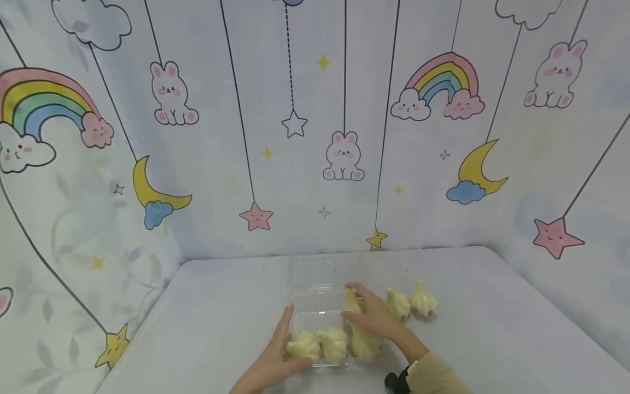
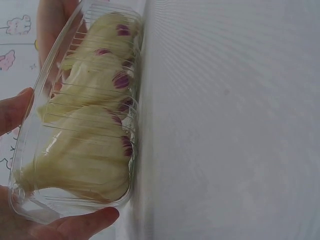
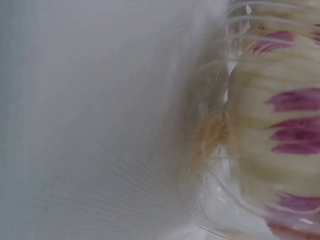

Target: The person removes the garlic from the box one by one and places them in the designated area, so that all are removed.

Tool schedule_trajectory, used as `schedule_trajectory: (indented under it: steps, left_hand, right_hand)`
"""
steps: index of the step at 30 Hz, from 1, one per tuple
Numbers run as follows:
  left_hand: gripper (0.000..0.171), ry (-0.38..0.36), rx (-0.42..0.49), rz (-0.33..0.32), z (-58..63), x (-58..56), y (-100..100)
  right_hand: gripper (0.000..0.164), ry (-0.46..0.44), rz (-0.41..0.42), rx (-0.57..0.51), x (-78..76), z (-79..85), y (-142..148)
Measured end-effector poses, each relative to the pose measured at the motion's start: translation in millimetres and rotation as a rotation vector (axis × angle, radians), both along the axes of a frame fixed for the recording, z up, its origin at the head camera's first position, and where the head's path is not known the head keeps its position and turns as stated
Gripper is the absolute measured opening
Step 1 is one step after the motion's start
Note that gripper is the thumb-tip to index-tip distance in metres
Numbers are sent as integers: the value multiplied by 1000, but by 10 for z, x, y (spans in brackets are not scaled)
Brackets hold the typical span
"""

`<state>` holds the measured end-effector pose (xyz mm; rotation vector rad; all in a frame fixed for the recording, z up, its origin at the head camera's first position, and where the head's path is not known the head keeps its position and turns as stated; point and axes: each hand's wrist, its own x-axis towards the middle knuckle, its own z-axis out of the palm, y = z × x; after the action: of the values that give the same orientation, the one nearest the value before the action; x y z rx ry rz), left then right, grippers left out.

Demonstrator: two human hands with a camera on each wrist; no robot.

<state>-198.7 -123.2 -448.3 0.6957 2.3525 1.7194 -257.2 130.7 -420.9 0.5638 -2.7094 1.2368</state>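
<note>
A clear plastic clamshell box [image 1: 321, 313] lies on the table with its lid folded back. Along its front stand garlic bulbs [image 1: 333, 343] in a row; the left wrist view shows three, with purple streaks near their root ends. My left hand [image 1: 275, 350] holds the left end of the box, thumb at the front and fingers along the side. At the right end, my right hand [image 1: 375, 316] grips a pale garlic bulb [image 1: 353, 300] between thumb and fingers; the palm hides part of it. In the right wrist view a streaked bulb [image 3: 275, 125] shows through the ribbed wall.
Two loose garlic bulbs, one nearer [image 1: 397, 304] and one farther right [image 1: 424, 300], rest on the white table [image 1: 221, 306] beyond my right hand. Behind the table hangs a patterned cloth [image 1: 211, 164]. A black strap piece [image 1: 396, 382] sits at the right sleeve.
</note>
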Motion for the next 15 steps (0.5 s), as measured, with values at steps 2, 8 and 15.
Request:
schedule_trajectory:
  steps: [2,8,15]
  left_hand:
    - [107,1,-1,1,-1,3,1]
    - [106,11,9,12,4,8,-1]
    - [105,32,-22,13,21,-1,-5]
  right_hand:
    - [60,9,-9,-15,7,3,3]
    - [64,91,-11,-18,29,11,26]
    - [70,22,-73,-55,14,19,30]
